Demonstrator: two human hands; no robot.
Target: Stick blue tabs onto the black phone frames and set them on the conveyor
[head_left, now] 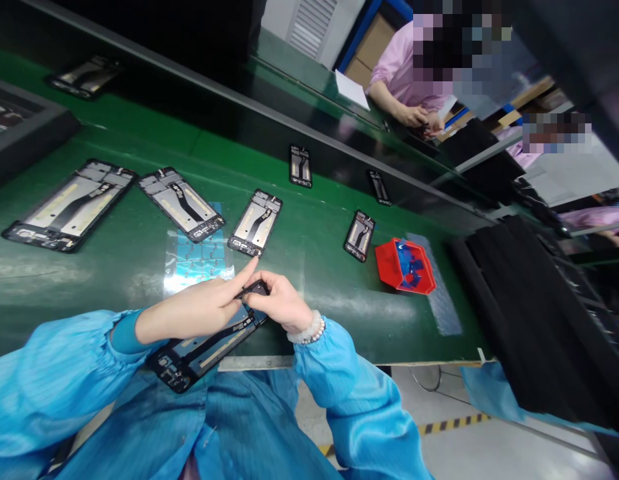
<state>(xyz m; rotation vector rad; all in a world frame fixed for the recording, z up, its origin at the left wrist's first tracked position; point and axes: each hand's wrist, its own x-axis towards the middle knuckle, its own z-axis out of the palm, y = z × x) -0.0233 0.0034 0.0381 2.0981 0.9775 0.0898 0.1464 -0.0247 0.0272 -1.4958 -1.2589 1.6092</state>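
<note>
The green belt [139,267] stretches beyond my fingers, with 3 phone frames [184,203] lying just past them and a red tray [406,267] off to my right. My left hand [199,310] and right hand [282,303] both pinch shut on the phone frame [204,350], its top end between my fingertips.

The upper end of the phone frame [204,350] lies hidden beneath the left hand [199,308] and right hand [282,303], so the part pinched between the fingertips cannot be identified. Far left of the grip, a dark tray [24,133] is cut off by the picture's edge. Well beyond the grip, a co-worker's hands [419,119] hold something too small to tell. The contents of the red bin [406,267], right of the grip, are indistinct blue pieces.
</note>
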